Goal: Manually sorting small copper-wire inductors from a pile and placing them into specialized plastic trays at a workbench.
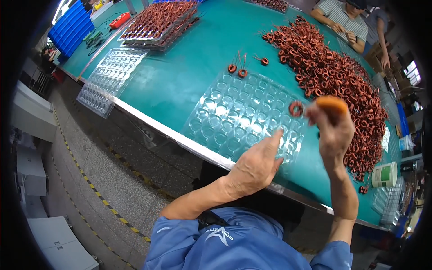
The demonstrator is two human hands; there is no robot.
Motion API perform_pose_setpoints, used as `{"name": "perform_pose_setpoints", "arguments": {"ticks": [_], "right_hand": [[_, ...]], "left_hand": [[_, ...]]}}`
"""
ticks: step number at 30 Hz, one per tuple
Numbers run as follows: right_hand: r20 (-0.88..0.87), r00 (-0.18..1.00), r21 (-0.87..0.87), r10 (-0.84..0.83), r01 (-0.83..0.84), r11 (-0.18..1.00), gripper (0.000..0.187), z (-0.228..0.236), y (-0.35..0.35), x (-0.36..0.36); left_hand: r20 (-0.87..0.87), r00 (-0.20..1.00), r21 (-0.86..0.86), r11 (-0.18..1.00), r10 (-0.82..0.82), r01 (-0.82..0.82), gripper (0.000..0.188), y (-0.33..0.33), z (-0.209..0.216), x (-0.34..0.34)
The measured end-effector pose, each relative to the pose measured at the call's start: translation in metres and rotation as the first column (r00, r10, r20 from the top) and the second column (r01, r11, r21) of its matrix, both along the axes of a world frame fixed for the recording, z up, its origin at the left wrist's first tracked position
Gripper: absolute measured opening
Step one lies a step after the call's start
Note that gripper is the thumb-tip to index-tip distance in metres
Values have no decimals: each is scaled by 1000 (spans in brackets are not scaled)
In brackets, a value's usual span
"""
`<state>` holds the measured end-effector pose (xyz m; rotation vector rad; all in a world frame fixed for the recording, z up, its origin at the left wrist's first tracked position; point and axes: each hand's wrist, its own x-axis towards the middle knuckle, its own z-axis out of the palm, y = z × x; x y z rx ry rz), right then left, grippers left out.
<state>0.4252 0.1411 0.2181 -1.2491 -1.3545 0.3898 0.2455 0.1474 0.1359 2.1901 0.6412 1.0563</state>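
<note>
A clear plastic blister tray (225,112) with round pockets lies in front of me on the green table. Over its near right part is my left hand (254,168), forefinger stretched out and thumb apart, holding nothing I can see. To the right of the tray my right hand (334,132) is raised, blurred, and closed round an orange object (332,105), perhaps a tool handle. A copper-red toroid coil (295,108) shows just left of its fingertips; whether they grip its leads I cannot tell. Past the tray's far edge lie loose toroid coils (243,73) with their wires up.
A large heap of coils (333,72) covers the table's right side. Filled trays (157,22) are stacked at the far left, with bare clear trays (112,74) overhanging the edge nearer. A pale tub (384,174) stands at right. Another person (344,22) sits across the table.
</note>
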Motion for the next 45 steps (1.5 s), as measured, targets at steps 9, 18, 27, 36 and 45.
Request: {"name": "perform_pose_setpoints", "arguments": {"ticks": [9,18,27,36,45], "right_hand": [[476,871,-172,118,-39,984,12,-78,174,17],[458,888,45,-42,24,999,37,-16,148,54],[977,57,-212,205,358,909,26,-54,-15,126],[744,662,-212,88,110,971,27,-54,-62,97],[793,607,-173,-47,299,939,44,-70,-54,86]], "left_hand": [[-177,980,105,988,-96,115,44,2,1,-1],[-218,971,110,986,-95,121,38,10,5,-3],[-224,972,123,988,-64,94,34,13,4,4],[-246,968,144,985,-58,96,32,12,2,3],[-276,960,183,977,-52,105,29,9,3,4]]}}
